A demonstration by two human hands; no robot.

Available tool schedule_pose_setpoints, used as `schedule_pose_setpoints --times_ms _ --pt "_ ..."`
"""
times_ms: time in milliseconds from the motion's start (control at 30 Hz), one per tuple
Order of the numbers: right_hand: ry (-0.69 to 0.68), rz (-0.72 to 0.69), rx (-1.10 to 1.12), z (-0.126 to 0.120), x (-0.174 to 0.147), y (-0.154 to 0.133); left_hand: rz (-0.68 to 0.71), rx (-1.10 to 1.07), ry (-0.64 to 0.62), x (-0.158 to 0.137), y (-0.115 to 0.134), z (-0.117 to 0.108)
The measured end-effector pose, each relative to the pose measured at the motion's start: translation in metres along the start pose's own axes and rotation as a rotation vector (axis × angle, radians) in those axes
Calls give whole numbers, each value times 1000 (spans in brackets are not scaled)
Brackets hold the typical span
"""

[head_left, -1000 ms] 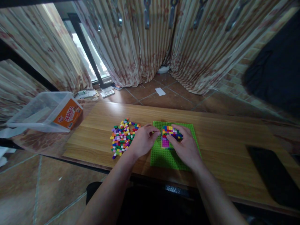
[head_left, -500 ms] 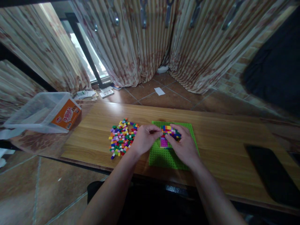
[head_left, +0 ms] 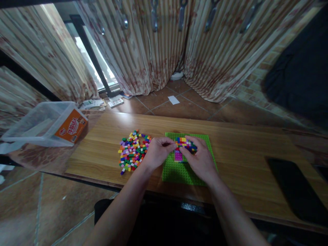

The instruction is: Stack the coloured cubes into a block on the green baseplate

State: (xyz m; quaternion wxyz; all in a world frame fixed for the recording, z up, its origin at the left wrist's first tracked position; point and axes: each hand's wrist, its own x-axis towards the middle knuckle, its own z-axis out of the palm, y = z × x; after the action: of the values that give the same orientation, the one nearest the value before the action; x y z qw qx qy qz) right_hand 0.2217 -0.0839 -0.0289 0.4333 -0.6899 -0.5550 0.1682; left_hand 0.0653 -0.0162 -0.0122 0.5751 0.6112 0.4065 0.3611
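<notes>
A green studded baseplate (head_left: 176, 174) lies on the wooden table. On its upper middle sits a multicoloured build of small toy bricks (head_left: 182, 142), with a magenta patch (head_left: 178, 156) at its near left. My right hand (head_left: 201, 157) is closed around the build's right side, thumb in front and fingers behind, covering part of it. From the left, my left hand (head_left: 161, 150) pinches thumb and forefinger together at the build's left edge. Whatever is between those fingertips is too small to make out. Beside my left hand spreads a pile of loose toy bricks (head_left: 132, 152).
At the table's left end stands a clear plastic tub (head_left: 46, 138) with an orange label. A dark flat object like a phone or tablet (head_left: 294, 191) lies at the right. Behind the table are a tiled floor (head_left: 189, 106), a white paper (head_left: 173, 99) and curtains (head_left: 143, 54).
The whole view has shifted very slightly. Both hands keep nearly the same pose at the brick build.
</notes>
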Motion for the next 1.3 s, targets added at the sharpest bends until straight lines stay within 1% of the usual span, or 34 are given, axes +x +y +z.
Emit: schedule_pose_setpoints --times_ms 300,633,867,1100,1200,1300 --pt "34 54 19 2 2 -8 -9 99 19 0 -2 1" --pt "86 154 -71 11 8 -17 -34 54 64 0 -5 6" --pt "107 154 -62 13 9 -14 -91 -12 87 -1 -3 7" --pt "109 125 -52 14 6 -11 -70 3 97 -2 -9 10" --pt "85 111 19 10 4 -6 -69 19 90 -2 -9 9" --pt "112 209 203 0 6 3 -65 9 97 -2 -6 3"
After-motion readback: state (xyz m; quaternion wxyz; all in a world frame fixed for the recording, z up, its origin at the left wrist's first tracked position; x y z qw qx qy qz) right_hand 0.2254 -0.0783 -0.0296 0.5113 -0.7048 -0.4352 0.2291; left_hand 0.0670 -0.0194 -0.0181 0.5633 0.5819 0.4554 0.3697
